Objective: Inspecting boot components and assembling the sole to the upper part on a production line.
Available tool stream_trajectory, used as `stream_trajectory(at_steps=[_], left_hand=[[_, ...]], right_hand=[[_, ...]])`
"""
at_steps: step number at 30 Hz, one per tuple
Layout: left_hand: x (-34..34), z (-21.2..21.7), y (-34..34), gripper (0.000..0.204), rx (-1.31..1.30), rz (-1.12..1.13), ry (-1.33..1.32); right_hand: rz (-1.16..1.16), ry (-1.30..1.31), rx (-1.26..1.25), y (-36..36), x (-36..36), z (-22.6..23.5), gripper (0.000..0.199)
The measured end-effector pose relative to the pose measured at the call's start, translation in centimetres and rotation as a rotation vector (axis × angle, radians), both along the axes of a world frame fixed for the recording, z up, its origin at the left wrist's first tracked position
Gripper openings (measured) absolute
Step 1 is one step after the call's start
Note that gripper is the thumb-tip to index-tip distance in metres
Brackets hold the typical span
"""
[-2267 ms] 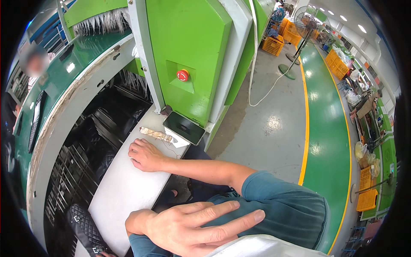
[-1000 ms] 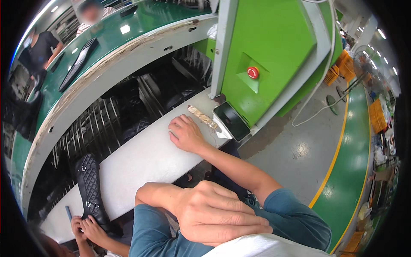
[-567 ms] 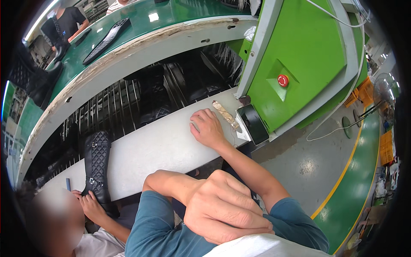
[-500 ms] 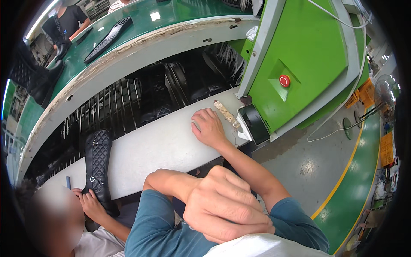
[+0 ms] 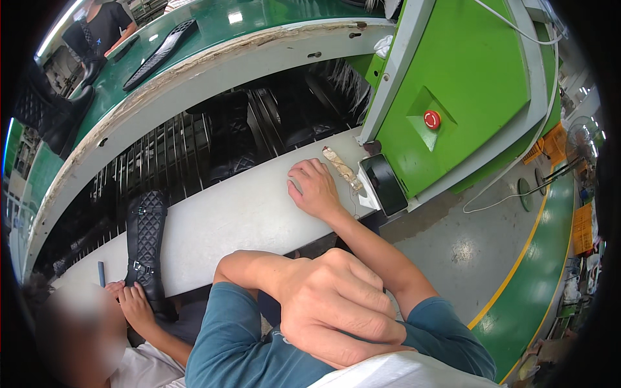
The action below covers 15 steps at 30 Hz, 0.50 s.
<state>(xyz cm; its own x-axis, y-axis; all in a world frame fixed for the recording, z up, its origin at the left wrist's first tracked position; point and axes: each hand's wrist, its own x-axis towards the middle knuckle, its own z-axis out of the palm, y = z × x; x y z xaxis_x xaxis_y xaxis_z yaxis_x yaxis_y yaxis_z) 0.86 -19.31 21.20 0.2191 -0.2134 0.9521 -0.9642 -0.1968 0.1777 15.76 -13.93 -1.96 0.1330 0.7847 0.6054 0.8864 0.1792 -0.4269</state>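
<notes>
My right hand (image 5: 315,189) rests on the white bench top (image 5: 220,223), fingers loosely bent with the thumb apart, nothing visible in it. Beside its fingertips lies a short stick-like tool wrapped in pale, stained material (image 5: 341,168), with thread trailing off it. A black phone-like slab (image 5: 383,184) sits just beyond, at the bench's right end. My left hand (image 5: 346,304) is raised close to the camera, knuckles up and fingers curled. Its fingertips are hidden, so whatever it may hold cannot be seen.
At left, a co-worker's hands (image 5: 134,304) touch a black quilted boot (image 5: 146,252) with buckled straps. More boots (image 5: 233,139) lie on the roller rack behind the bench. A shoe sole (image 5: 160,55) sits on the green table. A green machine with a red button (image 5: 432,119) stands right.
The view has shifted slightly. My right hand stays on the bench and my left hand stays raised and curled, tilted a little lower. The co-worker's hands remain at the boot.
</notes>
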Motion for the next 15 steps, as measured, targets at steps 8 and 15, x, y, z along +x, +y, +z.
stream_trajectory(at_steps=[8,15], left_hand=[[0.31,-0.20,0.16,0.016,-0.025,0.014,-0.027],[0.44,0.16,0.36,0.007,0.012,0.036,-0.036]], right_hand=[[-0.018,0.016,-0.010,-0.21,-0.18,0.13,0.016],[-0.030,0.003,0.006,-0.41,-0.24,0.23,0.016]])
